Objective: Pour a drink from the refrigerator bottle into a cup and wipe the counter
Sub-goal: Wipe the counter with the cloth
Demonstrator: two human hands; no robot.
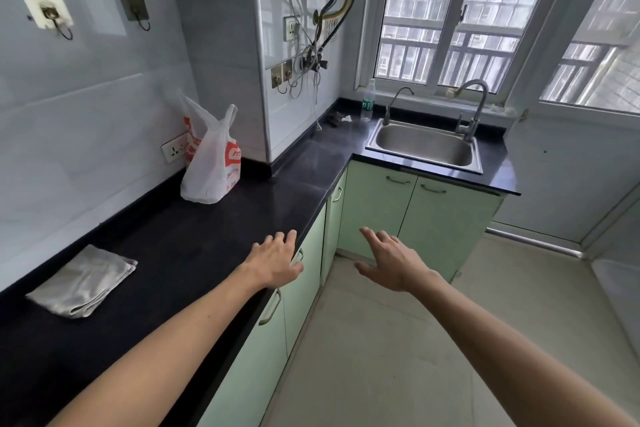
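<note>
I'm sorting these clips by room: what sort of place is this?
A small home kitchen, most likely: a steel sink with a tap, a dark counter over green cabinets.

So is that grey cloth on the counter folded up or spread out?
Folded. The grey cloth lies flat on the dark counter, and stacked layers show along its near and right edges.

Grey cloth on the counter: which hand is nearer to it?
Left. The left hand is at the counter's front edge, right of the cloth; the right hand is farther right, above the floor.
</note>
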